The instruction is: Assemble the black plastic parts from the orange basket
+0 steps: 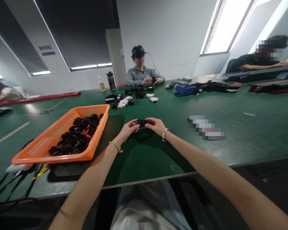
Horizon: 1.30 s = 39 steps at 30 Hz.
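Note:
A small black part [141, 122] is held between my two hands, over the green table [144, 163]. My left hand [129, 128] grips its left end with thumb and fingers. At its right end, the thumb and fingertips of my right hand [156, 125] are closed on the same part. To the left stands an orange basket [98, 140] with several similar black parts [75, 137] inside. The fine shape of the held part is too small to make out.
Across the table a person [140, 73] handles a black object behind black and white parts [124, 101]. A blurred flat item [206, 128] lies to the right, a blue tray [186, 89] beyond it. Cables [26, 179] lie below the basket. A bottle [101, 83] stands at the back.

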Motion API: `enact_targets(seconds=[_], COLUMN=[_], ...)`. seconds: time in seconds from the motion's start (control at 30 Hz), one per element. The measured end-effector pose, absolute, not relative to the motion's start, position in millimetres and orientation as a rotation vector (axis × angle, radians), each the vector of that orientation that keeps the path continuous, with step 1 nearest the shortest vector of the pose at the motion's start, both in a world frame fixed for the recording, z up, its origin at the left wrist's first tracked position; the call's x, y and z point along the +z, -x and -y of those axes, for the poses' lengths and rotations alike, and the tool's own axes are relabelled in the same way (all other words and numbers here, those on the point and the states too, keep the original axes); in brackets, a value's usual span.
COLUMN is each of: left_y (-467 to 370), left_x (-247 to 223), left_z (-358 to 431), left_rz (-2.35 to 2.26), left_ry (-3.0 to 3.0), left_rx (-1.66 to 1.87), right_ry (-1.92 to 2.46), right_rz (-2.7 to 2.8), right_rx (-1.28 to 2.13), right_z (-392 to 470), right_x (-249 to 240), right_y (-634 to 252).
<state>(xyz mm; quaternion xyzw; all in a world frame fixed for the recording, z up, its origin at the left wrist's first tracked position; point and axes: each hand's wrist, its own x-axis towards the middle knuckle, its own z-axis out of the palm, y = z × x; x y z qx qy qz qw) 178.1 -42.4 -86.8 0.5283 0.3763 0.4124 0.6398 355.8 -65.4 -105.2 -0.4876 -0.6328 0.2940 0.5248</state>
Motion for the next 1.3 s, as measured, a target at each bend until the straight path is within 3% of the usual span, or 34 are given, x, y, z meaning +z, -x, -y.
enact_targets(seconds=[1.3], left_y=[-178.4], left_x=[-88.3], left_z=[38.2], left_rz=[-0.903], left_ry=[-1.220], left_rx=[0.877], right_ry=[1.164], right_rz=[1.472], right_rx=[0.752], right_z=[69.7], right_x=[-102.8], right_y=[-353.1])
